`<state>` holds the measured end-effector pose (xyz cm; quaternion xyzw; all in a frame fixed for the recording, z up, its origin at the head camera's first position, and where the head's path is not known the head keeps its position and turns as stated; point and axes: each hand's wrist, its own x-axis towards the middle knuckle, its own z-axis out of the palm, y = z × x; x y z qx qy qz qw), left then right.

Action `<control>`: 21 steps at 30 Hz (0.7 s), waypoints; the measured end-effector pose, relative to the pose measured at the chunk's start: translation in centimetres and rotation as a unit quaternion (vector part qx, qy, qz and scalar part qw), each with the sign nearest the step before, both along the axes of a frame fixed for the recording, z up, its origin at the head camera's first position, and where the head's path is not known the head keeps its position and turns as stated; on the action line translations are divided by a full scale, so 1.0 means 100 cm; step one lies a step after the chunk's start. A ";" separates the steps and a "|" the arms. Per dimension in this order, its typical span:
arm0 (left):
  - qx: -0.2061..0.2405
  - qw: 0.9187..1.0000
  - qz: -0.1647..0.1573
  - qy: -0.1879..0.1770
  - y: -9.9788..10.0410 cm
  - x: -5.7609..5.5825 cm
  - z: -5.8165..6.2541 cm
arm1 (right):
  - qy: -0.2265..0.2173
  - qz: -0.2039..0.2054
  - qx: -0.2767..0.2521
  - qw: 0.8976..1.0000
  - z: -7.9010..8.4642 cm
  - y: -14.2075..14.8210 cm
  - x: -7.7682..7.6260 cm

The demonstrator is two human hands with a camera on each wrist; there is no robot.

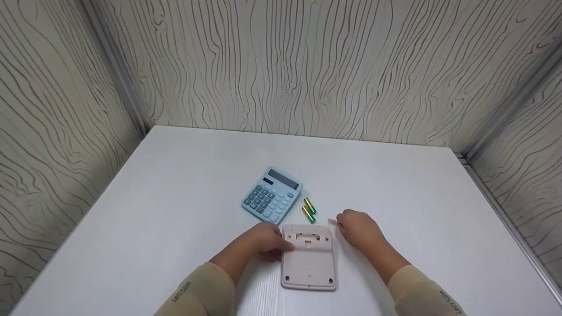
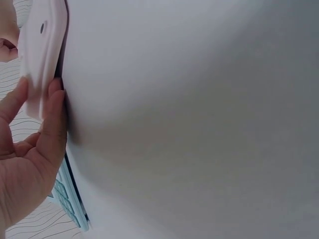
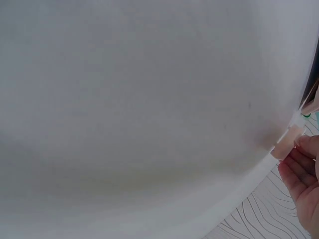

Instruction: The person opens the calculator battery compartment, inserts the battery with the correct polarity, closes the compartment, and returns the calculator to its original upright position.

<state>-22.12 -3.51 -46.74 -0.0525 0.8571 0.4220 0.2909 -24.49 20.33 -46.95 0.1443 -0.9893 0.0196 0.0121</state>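
While left grip [image 1: 267, 239] pinches the left edge of the pink calculator [image 1: 308, 263], back-up on the near worktop [image 1: 175, 184], and right grip [image 1: 359, 227] pinches the small cover [image 3: 287, 143], best hold the battery bay [image 1: 307, 237] steady.

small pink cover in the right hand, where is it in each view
Head: small pink cover, right of center, lower half.
Left wrist: can't be made out.
Right wrist: right side, slightly below mid-height.
Shared landmark: right hand, at top left in left wrist view.
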 end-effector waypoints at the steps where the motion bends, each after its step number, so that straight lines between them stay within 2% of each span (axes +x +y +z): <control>1: -0.001 1.000 0.002 -0.002 0.000 0.000 0.000 | 0.001 0.000 0.000 1.000 0.000 0.000 0.000; 15: -0.002 1.000 0.008 -0.003 0.000 0.000 0.000 | -0.024 0.010 -0.003 1.000 -0.007 0.000 -0.003; 21: -0.004 1.000 0.002 -0.001 0.000 -0.002 -0.001 | -0.014 0.020 0.009 1.000 -0.009 0.001 -0.002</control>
